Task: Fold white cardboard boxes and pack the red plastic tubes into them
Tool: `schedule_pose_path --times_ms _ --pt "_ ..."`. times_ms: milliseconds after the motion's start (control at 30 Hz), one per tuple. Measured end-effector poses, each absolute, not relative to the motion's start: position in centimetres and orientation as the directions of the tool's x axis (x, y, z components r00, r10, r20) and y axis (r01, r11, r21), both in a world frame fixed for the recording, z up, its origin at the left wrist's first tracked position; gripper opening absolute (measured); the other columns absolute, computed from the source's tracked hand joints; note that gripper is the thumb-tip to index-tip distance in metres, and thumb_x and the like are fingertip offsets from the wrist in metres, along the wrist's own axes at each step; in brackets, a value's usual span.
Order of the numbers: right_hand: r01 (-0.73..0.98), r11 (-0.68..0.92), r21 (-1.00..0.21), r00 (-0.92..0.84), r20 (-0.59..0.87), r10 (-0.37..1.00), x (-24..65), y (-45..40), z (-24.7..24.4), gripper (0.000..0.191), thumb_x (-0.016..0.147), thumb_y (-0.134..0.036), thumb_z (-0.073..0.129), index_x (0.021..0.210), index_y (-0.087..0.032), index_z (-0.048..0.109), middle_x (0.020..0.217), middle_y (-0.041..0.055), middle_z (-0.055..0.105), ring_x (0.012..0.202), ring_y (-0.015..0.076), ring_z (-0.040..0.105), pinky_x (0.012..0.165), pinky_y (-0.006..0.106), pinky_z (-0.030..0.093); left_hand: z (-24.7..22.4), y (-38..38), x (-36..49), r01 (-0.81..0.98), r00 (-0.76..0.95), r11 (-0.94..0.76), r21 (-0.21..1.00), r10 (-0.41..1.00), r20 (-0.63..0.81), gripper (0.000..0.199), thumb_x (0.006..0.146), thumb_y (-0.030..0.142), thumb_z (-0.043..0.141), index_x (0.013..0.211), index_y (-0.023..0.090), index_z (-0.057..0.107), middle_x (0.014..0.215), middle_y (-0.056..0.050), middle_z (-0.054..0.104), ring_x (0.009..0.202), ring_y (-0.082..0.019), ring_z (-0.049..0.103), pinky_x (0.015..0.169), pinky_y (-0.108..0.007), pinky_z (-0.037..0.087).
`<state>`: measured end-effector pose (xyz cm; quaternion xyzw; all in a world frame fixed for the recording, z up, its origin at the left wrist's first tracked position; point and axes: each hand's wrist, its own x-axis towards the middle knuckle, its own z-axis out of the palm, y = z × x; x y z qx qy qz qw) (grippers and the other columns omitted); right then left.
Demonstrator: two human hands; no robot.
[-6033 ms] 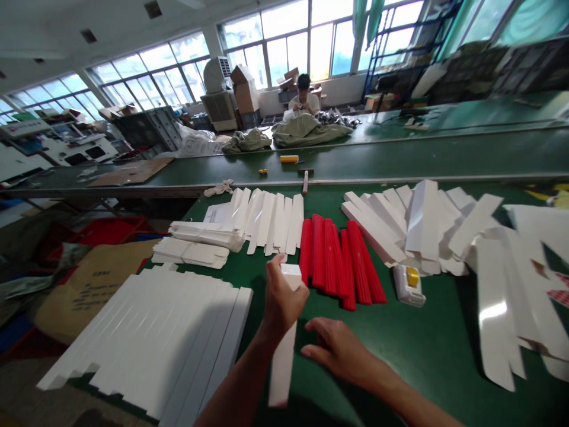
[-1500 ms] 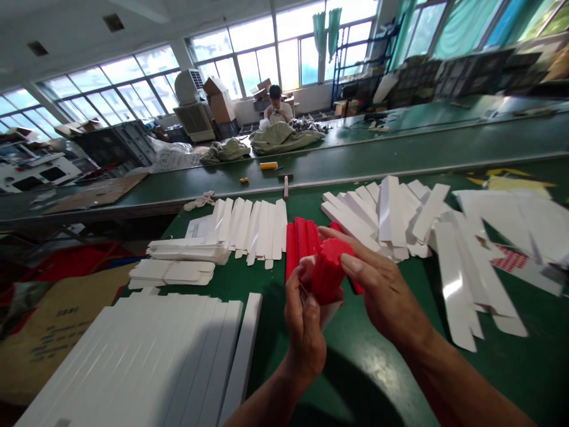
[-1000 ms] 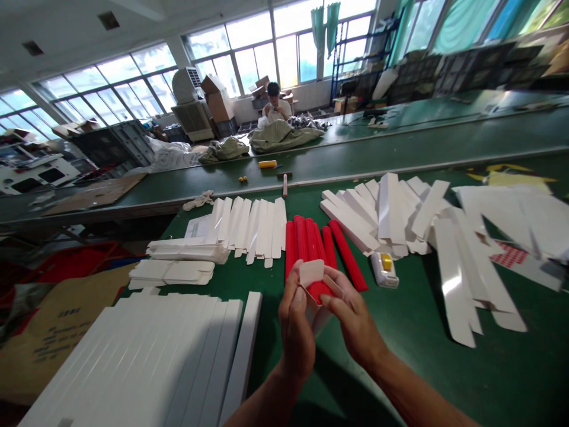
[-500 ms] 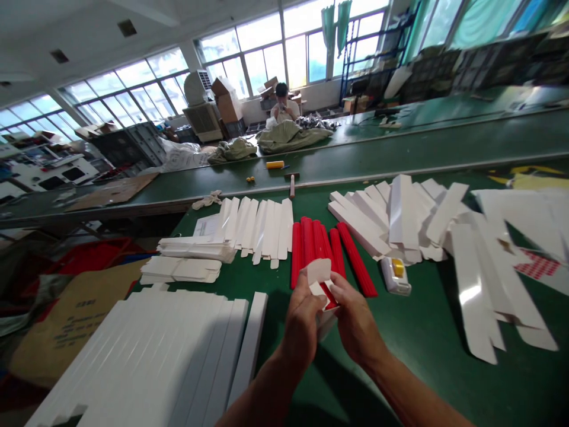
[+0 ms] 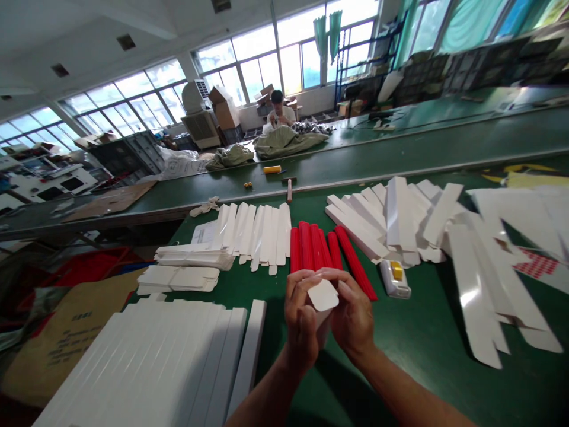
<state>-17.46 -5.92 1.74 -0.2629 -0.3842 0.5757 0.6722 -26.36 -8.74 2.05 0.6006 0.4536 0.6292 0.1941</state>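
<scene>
White card sleeve (image 5: 322, 330) upright between both hands, long axis near-to-far, end flap (image 5: 323, 295) uppermost; left hand (image 5: 301, 315) and right hand (image 5: 352, 314) closed around it, equally close, just near of the red ribbed rods (image 5: 313, 252).

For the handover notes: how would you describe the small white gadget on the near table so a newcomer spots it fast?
Start at the long green table and find the bundle of red ribbed sticks. Ahead and right of the person's right hand, at the foot of the pile of white card strips, lies a small white gadget, set apart by its yellow patch on top.
</scene>
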Motion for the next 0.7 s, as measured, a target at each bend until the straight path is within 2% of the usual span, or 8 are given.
schedule_pose_path --times_ms 67,133,200,267,333,433,567,700 --pt "-0.569 0.218 -0.793 -0.008 0.271 0.963 -17.1 -5.8 1.1 0.028 0.088 -0.028 0.045 0.098 -0.021 0.07 0.102 0.0062 0.069 0.1 0.0222 0.061 0.087 0.032 0.048 2.4 -8.6 -27.2 0.461 -0.087 -0.579 0.672 0.725 0.684 0.034 0.096 0.033 0.037 0.117 0.016 0.057 0.116 -0.013 0.054 0.108 -0.024 0.056 0.092 -0.04 0.049" --pt "-0.531 0.203 -0.823 -0.096 0.296 0.95 -16.8 -5.9 0.1 0.036 0.085 -0.027 0.046 0.115 -0.022 0.065 0.114 0.0064 0.067 0.106 0.0238 0.06 0.089 0.034 0.049 2.8 -8.4 -28.0 0.599 0.002 -0.583 0.549 0.687 0.727 0.031 0.094 0.022 0.044 0.122 0.014 0.054 0.115 -0.014 0.056 0.109 -0.023 0.056 0.094 -0.039 0.049" --pt "-0.403 0.232 -0.885 -0.18 0.326 0.928 -16.6 -6.2 -0.8 0.05 0.08 -0.022 0.052 0.13 -0.023 0.054 0.128 0.0061 0.061 0.113 0.0249 0.059 0.092 0.035 0.05 3.3 -8.3 -28.7 0.672 0.064 -0.569 0.474 0.682 0.728 0.034 0.093 0.017 0.044 0.126 0.011 0.051 0.115 -0.015 0.058 0.109 -0.022 0.056 0.093 -0.037 0.05" --pt "-0.203 0.348 -0.915 -0.218 0.389 0.895 -16.8 -6.6 -1.2 0.061 0.079 -0.019 0.057 0.138 -0.024 0.044 0.136 0.0076 0.055 0.117 0.0259 0.057 0.097 0.037 0.048 3.7 -8.3 -29.3 0.718 0.095 -0.546 0.432 0.691 0.716 0.036 0.094 0.018 0.045 0.129 0.01 0.049 0.114 -0.015 0.059 0.107 -0.022 0.057 0.091 -0.036 0.051" --pt "-0.018 0.451 -0.892 -0.229 0.443 0.867 -17.1 -6.9 -1.2 0.065 0.081 -0.02 0.06 0.141 -0.023 0.037 0.137 0.0102 0.054 0.118 0.0264 0.057 0.101 0.039 0.047 4.2 -8.3 -29.7 0.746 0.119 -0.523 0.412 0.714 0.69 0.036 0.094 0.018 0.045 0.129 0.011 0.051 0.109 -0.014 0.061 0.102 -0.021 0.059 0.087 -0.034 0.052" --pt "0.123 0.501 -0.857 -0.224 0.467 0.855 -17.6 -6.9 -0.9 0.065 0.082 -0.022 0.062 0.14 -0.022 0.034 0.131 0.0119 0.057 0.115 0.0256 0.06 0.099 0.039 0.05 5.6 -8.5 -30.2 0.754 0.173 -0.512 0.412 0.759 0.627 0.029 0.095 0.019 0.045 0.119 0.013 0.06 0.1 -0.011 0.063 0.091 -0.019 0.061 0.08 -0.032 0.053" --pt "0.141 0.52 -0.843 -0.254 0.477 0.842 -17.8 -6.7 -0.7 0.065 0.082 -0.026 0.063 0.139 -0.022 0.031 0.128 0.0142 0.058 0.112 0.0263 0.063 0.094 0.04 0.054 7.6 -8.7 -30.4 0.768 0.281 -0.516 0.379 0.804 0.524 0.028 0.096 0.021 0.044 0.116 0.014 0.062 0.098 -0.01 0.064 0.088 -0.019 0.062 0.078 -0.033 0.054" --pt "0.124 0.536 -0.835 -0.311 0.48 0.82 -17.7 -6.4 -0.7 0.065 0.082 -0.027 0.062 0.139 -0.021 0.03 0.131 0.0158 0.056 0.118 0.0275 0.059 0.099 0.042 0.052 8.6 -8.9 -30.5 0.773 0.365 -0.554 0.309 0.787 0.498 0.028 0.096 0.018 0.042 0.114 0.013 0.062 0.108 -0.012 0.067 0.099 -0.021 0.064 0.088 -0.036 0.055"
